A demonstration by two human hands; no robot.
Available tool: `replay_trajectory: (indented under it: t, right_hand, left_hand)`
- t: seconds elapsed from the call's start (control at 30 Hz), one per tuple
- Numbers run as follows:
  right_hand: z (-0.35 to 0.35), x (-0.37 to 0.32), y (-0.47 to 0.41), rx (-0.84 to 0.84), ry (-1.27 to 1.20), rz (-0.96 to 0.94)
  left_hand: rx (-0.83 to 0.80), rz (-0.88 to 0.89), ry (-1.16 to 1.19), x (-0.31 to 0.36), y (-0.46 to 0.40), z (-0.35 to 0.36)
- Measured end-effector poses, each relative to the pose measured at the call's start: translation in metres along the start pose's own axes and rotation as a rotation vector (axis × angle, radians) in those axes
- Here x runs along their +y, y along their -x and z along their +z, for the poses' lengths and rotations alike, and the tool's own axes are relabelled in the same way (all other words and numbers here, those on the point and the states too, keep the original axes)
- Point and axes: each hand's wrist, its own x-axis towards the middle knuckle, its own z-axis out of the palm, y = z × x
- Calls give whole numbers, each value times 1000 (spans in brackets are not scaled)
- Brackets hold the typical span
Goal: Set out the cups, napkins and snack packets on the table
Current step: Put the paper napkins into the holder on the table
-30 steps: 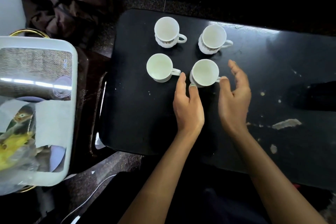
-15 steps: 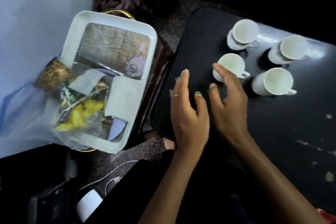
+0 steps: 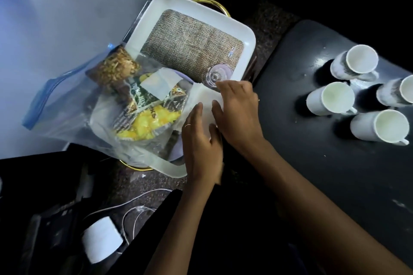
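Cups: four white cups (image 3: 330, 98) with handles, upright, clustered on the dark desk (image 3: 312, 163).
Napkins: white napkin (image 3: 204, 101) lying in the white tray (image 3: 201, 9), at its near corner.
Snack packets: several packets (image 3: 143, 116) inside one clear zip bag (image 3: 67, 100) on the tray.
Left hand (image 3: 201, 140): grip apart, fingers straight on the napkin.
Right hand (image 3: 239, 111): fingers over the napkin's edge; cannot tell whether it pinches.

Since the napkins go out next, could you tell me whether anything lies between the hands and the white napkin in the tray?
Nothing visible does. Both the left hand and the right hand are already at the white napkin, which lies uncovered in the tray beside the bag of snack packets.
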Motion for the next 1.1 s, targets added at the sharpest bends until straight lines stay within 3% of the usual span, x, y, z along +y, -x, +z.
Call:
replay_trajectory:
  t: [0.1,0.23,0.53,0.63,0.93,1.1]
  right_hand:
    - [8,-4,-10,-67,251,12]
    - [13,-11,-14,-93,405,82]
    - [14,-17,-25,-61,258,241]
    - [13,-11,-21,-6,74,266]
    - [-20,23,11,125,-967,397]
    - [-40,44,18,120,-1265,467]
  left_hand:
    - [-45,-5,-52,-8,-3,-3]
    - [-75,48,-109,-14,-7,-6]
    - [-84,133,-167,-19,-12,-9]
    - [-57,144,-111,-17,-12,-9]
    - [178,313,17,12,-13,-3]
    - [91,333,41,35,-22,5]
